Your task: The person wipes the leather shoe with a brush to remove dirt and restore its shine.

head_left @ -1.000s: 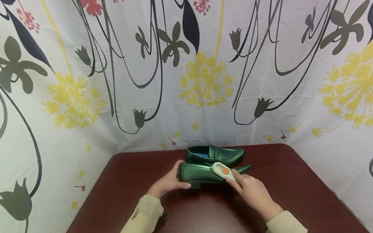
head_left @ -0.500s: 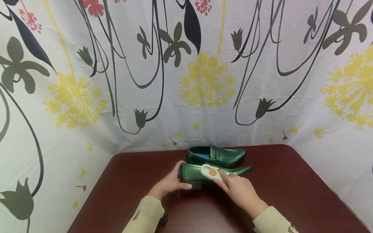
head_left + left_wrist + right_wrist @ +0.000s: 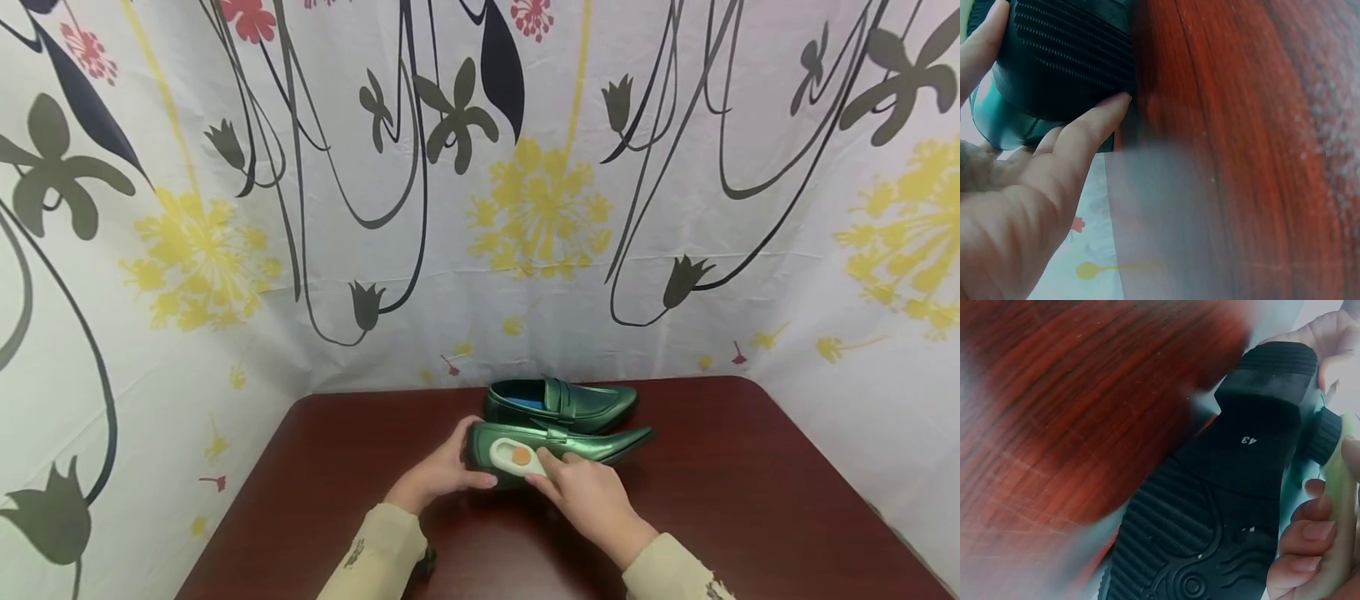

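Observation:
A shiny green loafer (image 3: 600, 447) lies tilted on its side on the table, toe to the right. My left hand (image 3: 438, 473) grips its heel, the thumb against the dark ridged heel block (image 3: 1072, 56). In my right hand (image 3: 596, 500) is a pale shoe brush (image 3: 501, 454) with an orange oval on its back, held by the handle. Its dark bristles (image 3: 1325, 435) meet the loafer's side near the heel. The black sole (image 3: 1235, 500), marked 43, faces the right wrist camera. Behind stands the matching green loafer (image 3: 603, 403), upright, with a blue insole.
The reddish-brown wooden table (image 3: 720, 500) has rounded far corners. A white cloth (image 3: 420, 250) printed with flowers hangs behind it and along both sides. A small dark object (image 3: 425, 562) sits beside the left sleeve.
My right hand has moved the brush leftward along the loafer's side, from near the front to the heel. My left hand keeps its grip at the heel.

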Demonstrator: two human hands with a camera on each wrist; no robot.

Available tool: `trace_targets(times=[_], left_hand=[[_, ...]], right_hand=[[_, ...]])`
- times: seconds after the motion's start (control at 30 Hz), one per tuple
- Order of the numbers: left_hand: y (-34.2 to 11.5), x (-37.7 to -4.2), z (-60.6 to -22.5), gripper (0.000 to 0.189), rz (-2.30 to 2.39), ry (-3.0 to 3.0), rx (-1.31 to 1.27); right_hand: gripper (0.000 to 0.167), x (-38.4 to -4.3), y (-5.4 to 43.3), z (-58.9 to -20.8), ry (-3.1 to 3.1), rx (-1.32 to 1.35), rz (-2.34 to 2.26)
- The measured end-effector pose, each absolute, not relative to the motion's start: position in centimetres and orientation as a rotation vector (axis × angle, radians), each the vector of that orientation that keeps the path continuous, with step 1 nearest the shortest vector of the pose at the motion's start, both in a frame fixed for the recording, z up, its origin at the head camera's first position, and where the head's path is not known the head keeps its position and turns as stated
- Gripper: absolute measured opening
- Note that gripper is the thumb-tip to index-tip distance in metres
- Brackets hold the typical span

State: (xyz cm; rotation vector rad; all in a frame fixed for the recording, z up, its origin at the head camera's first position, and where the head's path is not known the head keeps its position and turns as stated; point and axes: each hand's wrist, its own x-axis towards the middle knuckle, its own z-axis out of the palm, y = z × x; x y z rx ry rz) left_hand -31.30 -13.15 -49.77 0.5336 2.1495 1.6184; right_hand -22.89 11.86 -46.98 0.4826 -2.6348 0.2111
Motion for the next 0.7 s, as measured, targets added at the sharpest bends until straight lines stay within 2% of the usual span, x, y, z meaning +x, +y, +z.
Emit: trace_targets(times=[0.7], left_hand=[[-13.3,-31.6,-50.1,0.099,1.515,2.312,0.658]], right_hand=[[0.042,-23.7,8.1,-46.9,-2.538,0.555,0.232]])
